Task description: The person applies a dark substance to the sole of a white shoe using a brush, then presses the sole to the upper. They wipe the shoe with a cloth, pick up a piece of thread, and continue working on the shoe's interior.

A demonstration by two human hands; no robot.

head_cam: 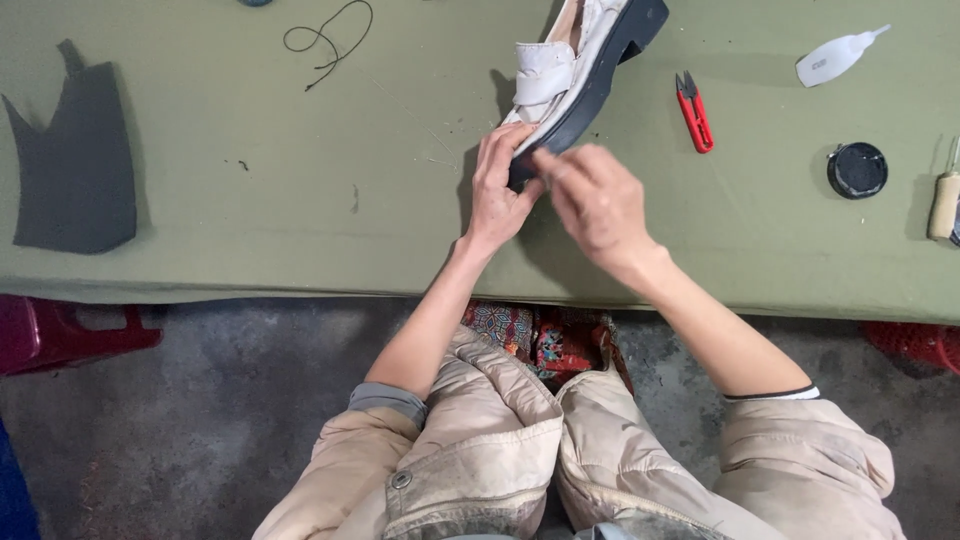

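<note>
From my head camera, looking straight down, I have the shoe [585,60] lying on its side on the bench [280,200], its heel at the far edge and its toe pointing back toward me near the middle. My left hand [497,190] grips the toe end, fingers wrapped over the dark sole [600,85], thumb underneath. My right hand [592,195] sits just beside it with fingertips pinched narrow at the sole's edge; I cannot tell whether anything thin lies between them.

As far as I can judge, the pale upper [548,72] is already joined to the sole along most of its length, and I am working at the toe. How much is left I cannot say, since the inner side is hidden.

For room: the near edge of the bench runs just below my wrists, so my forearms hang off it. To my left the cloth is open until the dark cut piece [75,170] near the left edge, with a loose black thread [330,40] at the far edge. To my right lie the red snips [694,112] close by, then a white bottle [835,57], a black round lid [857,170] and a wooden-handled tool [944,205] at the right edge.
</note>
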